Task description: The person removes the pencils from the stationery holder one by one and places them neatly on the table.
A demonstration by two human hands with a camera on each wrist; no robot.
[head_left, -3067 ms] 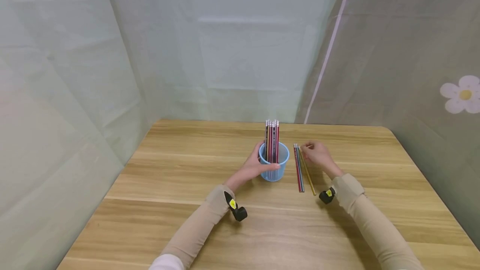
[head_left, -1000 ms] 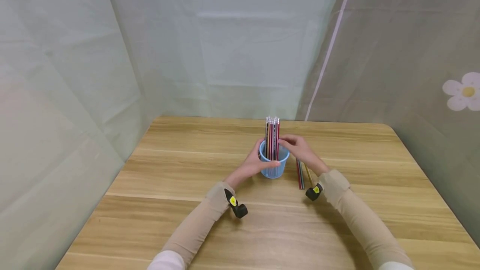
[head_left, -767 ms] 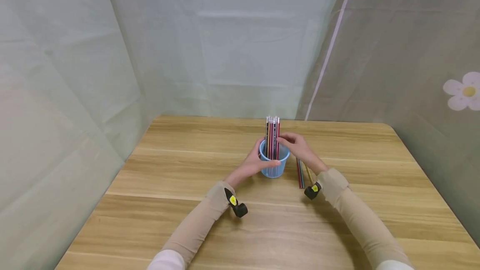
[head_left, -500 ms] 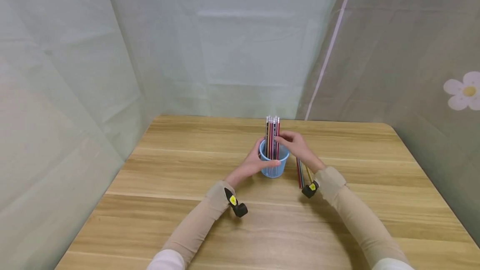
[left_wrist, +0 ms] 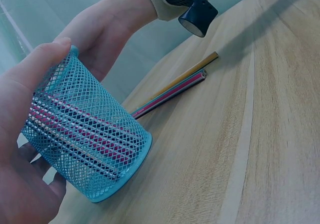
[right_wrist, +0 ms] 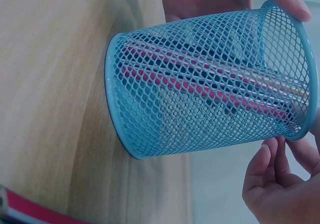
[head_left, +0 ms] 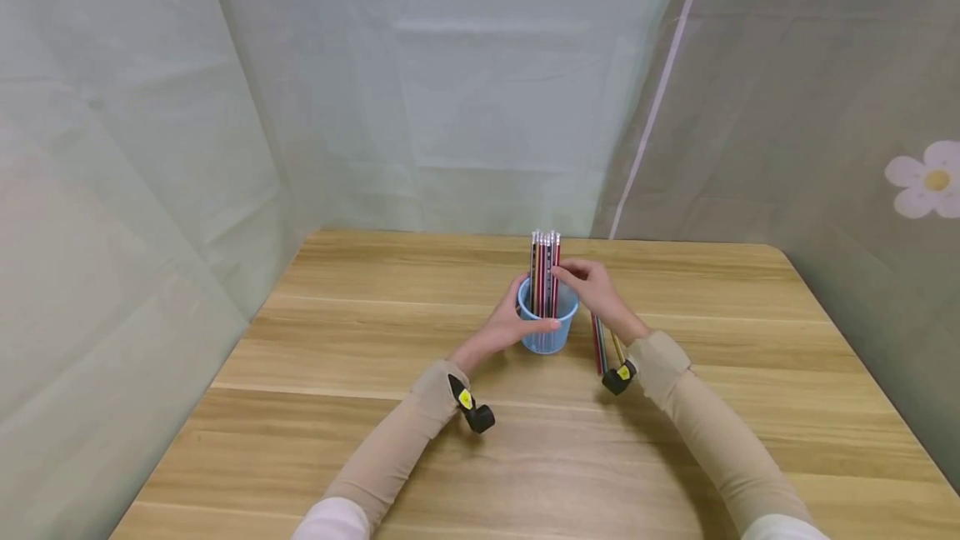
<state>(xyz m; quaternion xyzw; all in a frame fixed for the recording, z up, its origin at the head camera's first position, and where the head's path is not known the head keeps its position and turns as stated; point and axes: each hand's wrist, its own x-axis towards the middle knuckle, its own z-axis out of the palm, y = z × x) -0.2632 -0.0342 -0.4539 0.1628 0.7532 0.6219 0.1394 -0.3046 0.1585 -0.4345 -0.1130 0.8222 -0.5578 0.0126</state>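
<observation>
A light blue mesh pencil cup [head_left: 545, 338] stands on the table, tilted in neither direction that I can make out. Several pencils [head_left: 542, 269] with red, black and gold sides stand upright in it, bunched at its left. My left hand [head_left: 510, 325] grips the cup from the left, its thumb across the front near the rim. Above the rim on the right, my right hand [head_left: 596, 288] pinches at the rightmost pencils; its other fingers [right_wrist: 260, 166] curl outside the cup in the right wrist view. Exactly which pencil it holds is hidden.
Right of the cup a few more pencils [left_wrist: 172, 86], red, blue-green and gold, lie on the wooden table [head_left: 337, 315], partly under my right wrist. A black wrist camera [head_left: 619, 377] hangs close to them. Pale cloth walls [head_left: 480, 107] enclose the table's back and sides.
My right hand has left the loose gold pencil and moved left to the cup's pencils, then shifted slightly upward along them. The left hand and cup have stayed in place.
</observation>
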